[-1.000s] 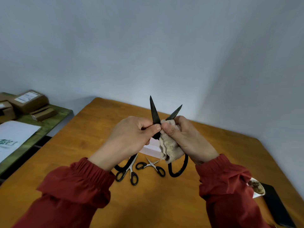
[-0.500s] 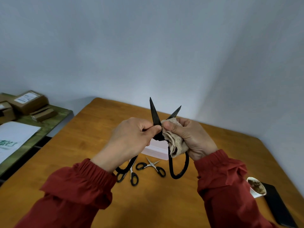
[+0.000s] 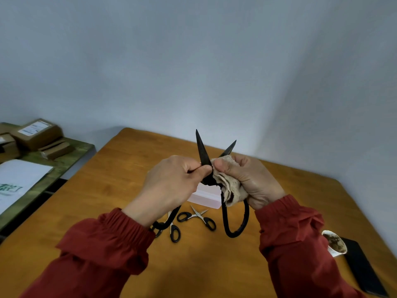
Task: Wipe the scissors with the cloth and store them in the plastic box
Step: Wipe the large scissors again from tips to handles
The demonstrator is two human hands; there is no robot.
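Observation:
Large black iron scissors (image 3: 202, 152) are held up above the table, blades spread and pointing up. My left hand (image 3: 171, 186) pinches the left blade near the pivot. My right hand (image 3: 249, 179) presses a crumpled beige cloth (image 3: 231, 186) against the right blade near the pivot. One black loop handle (image 3: 236, 220) hangs below the cloth. A pale pink plastic box (image 3: 206, 197) lies on the table behind my hands, mostly hidden. Two small black-handled scissors (image 3: 196, 217) (image 3: 174, 230) lie on the table below.
The wooden table (image 3: 107, 190) ends at the wall behind. A white cup (image 3: 334, 245) with brown residue and a black flat object (image 3: 363, 267) sit at the right. A green side bench (image 3: 64, 160) at left holds cardboard boxes (image 3: 38, 133) and a white sheet.
My right hand with the cloth has shifted slightly along the right blade; the cloth is bunched lower and the loop handle shows more. The scissors stay raised and spread.

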